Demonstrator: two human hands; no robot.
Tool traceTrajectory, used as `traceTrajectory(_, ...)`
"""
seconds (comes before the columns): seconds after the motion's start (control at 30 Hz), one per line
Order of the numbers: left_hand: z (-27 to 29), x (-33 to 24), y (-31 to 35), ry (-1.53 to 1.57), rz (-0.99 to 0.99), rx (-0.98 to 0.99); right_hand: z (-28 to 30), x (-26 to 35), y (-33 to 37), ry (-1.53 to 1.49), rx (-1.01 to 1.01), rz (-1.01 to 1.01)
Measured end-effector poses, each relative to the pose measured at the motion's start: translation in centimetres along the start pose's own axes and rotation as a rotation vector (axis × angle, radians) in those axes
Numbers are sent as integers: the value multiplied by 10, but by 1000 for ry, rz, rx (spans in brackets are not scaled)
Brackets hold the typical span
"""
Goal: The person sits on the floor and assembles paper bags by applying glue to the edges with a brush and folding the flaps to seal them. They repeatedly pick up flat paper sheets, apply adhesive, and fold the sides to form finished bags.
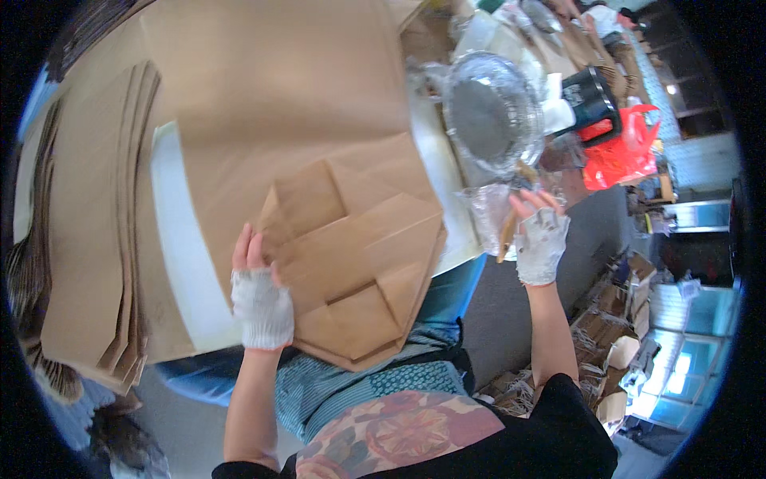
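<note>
A brown paper bag [363,239] with its bottom folded into a many-sided shape lies in front of me, on a stack of brown paper sheets. My left hand [263,303], in a white fingerless glove, lies at the bag's left edge with its fingers stretched out. Off to the right, beyond the table edge, my right hand [542,243] in a matching glove grips a slim wooden stick [507,233]; its upper end, near a clear plastic wrap, is hard to make out. Just above this hand sits a round bowl [483,120] covered in clear plastic, with something greyish inside.
Stacked brown paper pieces [88,215] fill the left side. A black jug-like container [590,108] and a red plastic bag [626,152] stand beyond the bowl. Cardboard and paper scraps [586,335] lie on the floor to the right. Another person [606,20] is far off.
</note>
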State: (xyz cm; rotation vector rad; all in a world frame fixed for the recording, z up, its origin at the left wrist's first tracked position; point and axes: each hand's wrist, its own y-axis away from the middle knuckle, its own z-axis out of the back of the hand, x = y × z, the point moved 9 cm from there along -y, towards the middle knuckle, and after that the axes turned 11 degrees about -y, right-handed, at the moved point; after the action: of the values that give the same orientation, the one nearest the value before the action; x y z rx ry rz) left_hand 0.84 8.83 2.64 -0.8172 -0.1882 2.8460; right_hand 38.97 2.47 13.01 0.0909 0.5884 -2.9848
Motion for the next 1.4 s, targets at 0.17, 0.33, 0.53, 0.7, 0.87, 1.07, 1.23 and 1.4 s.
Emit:
traceTrajectory(0.17,3,16,-37,-63,9,122,-74,84,-63,-704,191,38)
traceTrajectory(0.33,-1,29,-44,-258,64,199,-146,107,-97,-844,633,-58)
traceTrajectory(0.53,3,-1,-8,-403,-91,63,-112,131,-69,-528,320,249)
traceTrajectory(0.7,9,-16,24,-287,-227,190,-107,116,-30,-676,317,343)
traceTrajectory(0.87,8,-45,37,-474,-558,235,-91,137,-22,-583,484,508)
traceTrajectory(1.07,4,-55,44,-337,-562,340,-62,152,-12,-474,557,746)
traceTrajectory(1.23,14,-57,31,-132,-573,542,-69,150,10,-1068,570,499)
traceTrajectory(1.4,-7,-42,3,-70,-399,372,-116,126,-22,-1217,324,-55)
